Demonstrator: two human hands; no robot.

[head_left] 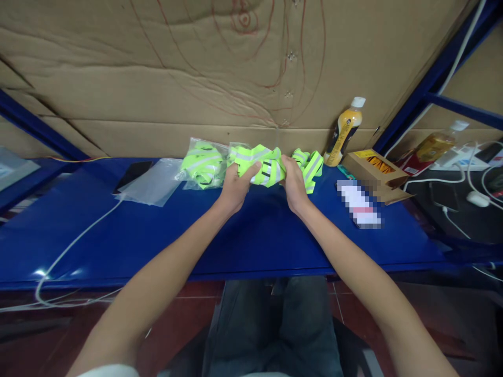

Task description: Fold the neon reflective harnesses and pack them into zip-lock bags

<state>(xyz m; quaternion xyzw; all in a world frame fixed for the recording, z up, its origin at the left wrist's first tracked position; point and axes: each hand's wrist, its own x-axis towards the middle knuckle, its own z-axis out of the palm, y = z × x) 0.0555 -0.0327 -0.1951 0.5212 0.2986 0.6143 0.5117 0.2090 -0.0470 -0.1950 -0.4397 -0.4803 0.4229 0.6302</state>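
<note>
A folded neon-yellow reflective vest with grey stripes is held between both hands above the blue table. My left hand grips its left end, thumb on top. My right hand holds its right end. A bagged vest in clear plastic lies just left of the hands. Another loose vest bundle lies right of them.
Empty clear plastic bags and a dark phone with a white cable lie at left. An orange drink bottle, an open cardboard box and a blurred packet stand at right. Cardboard lines the back wall.
</note>
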